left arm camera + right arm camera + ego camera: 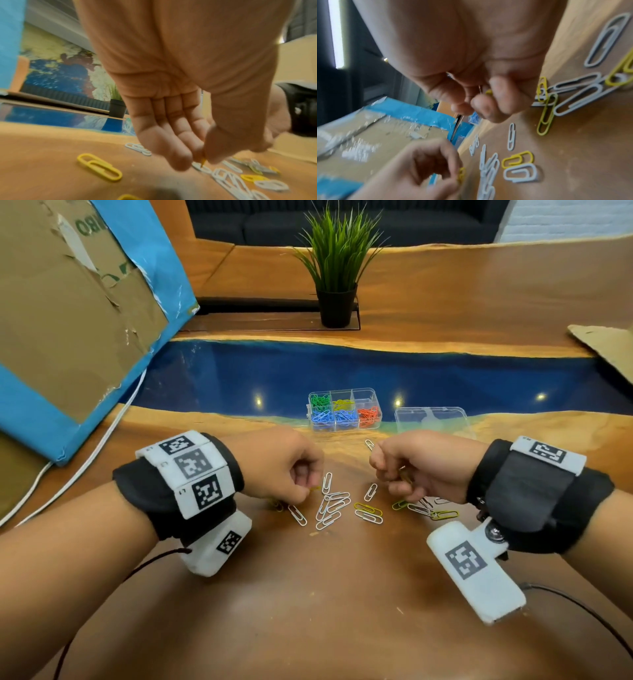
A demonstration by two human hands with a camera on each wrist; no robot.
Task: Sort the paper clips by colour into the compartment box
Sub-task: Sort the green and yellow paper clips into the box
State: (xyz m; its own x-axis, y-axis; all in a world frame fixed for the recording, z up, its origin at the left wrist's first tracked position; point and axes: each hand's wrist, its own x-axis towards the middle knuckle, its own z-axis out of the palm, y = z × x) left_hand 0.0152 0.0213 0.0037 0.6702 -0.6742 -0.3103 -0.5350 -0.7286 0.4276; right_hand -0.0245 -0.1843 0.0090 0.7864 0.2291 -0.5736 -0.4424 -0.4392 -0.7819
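White and yellow paper clips [337, 503] lie scattered on the wooden table between my hands. My left hand [291, 470] hovers over the left side of the pile and pinches a yellow clip [203, 161] between thumb and fingertips. My right hand [404, 470] is curled above the right side and holds a yellow clip [488, 92] in its fingers. Behind them stands the clear compartment box [345, 409], with green, yellow, blue and orange clips in separate cells and one back cell bare. Two loose yellow clips [99, 167] lie beside my left hand.
The box's clear lid [432, 421] lies to its right. A potted plant [337, 265] stands at the back. A blue-edged cardboard sheet [78, 313] leans at the left, with a white cable [85, 460] under it. More cardboard [606, 344] sits at the far right.
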